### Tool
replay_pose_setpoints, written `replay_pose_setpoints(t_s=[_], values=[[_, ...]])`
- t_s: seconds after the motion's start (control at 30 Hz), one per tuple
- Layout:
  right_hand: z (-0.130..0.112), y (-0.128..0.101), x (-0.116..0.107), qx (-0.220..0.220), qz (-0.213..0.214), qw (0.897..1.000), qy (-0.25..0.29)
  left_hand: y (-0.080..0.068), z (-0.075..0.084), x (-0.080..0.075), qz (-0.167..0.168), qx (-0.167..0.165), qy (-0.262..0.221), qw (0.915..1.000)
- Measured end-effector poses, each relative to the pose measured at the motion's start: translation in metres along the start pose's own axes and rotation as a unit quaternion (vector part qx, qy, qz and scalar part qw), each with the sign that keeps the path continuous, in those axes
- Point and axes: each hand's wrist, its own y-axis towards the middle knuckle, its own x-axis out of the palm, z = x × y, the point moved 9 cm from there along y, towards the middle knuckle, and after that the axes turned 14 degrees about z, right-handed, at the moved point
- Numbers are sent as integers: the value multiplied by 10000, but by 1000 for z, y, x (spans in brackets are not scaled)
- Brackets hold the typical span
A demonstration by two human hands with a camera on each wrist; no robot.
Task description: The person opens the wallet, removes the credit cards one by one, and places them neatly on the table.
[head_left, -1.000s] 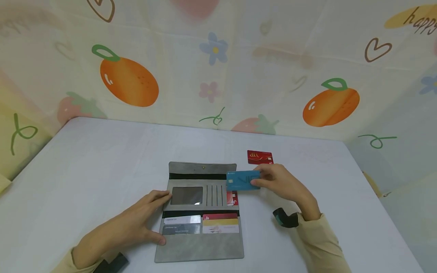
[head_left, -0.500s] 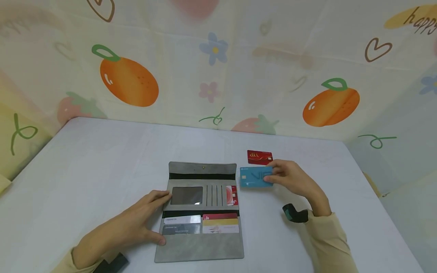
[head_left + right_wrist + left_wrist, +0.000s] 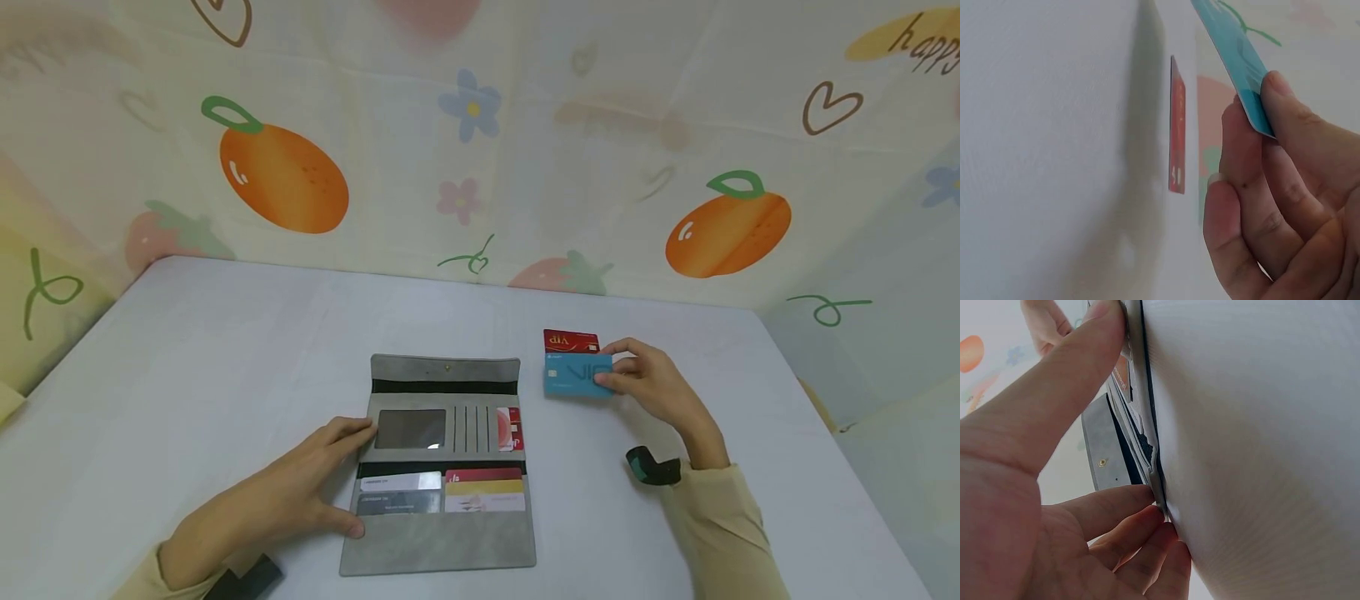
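A grey wallet (image 3: pixel 442 467) lies unfolded on the white table (image 3: pixel 225 350), with several cards in its slots and a red card (image 3: pixel 511 428) sticking out at its right side. My left hand (image 3: pixel 300 492) rests flat on the wallet's left edge (image 3: pixel 1147 437), thumb and fingers straight. My right hand (image 3: pixel 652 387) pinches a blue card (image 3: pixel 576 376) by its right end, just above the table. In the right wrist view the blue card (image 3: pixel 1235 56) sits between thumb and fingers. A red VIP card (image 3: pixel 571 342) lies flat just beyond it, also seen edge-on (image 3: pixel 1177 144).
Fruit-patterned cloth walls (image 3: pixel 480 142) close in the table at the back and both sides. Bare white tabletop stretches left and behind the wallet. A dark strap (image 3: pixel 652 468) circles my right wrist.
My right hand has carried the blue card away from the wallet's right edge, to the right and back, until it sits just in front of the red VIP card. My left hand has stayed put.
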Motion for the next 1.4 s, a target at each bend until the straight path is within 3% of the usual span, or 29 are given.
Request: replay_pose_setpoints(t_s=[0.5, 0.77, 1.07, 1.4], values=[[27, 1, 0, 899, 93, 9958, -147, 0, 0, 0, -25, -34, -60, 10000], [26, 2, 4, 819, 180, 9959, -329, 0, -1, 2, -53, -133, -78, 9999], [30, -3, 7, 1132, -162, 9924, -463, 1, 1, 0, 65, 103, -31, 9999], [32, -3, 9, 1184, -140, 9904, -697, 0, -1, 1, 32, 10, -38, 10000]])
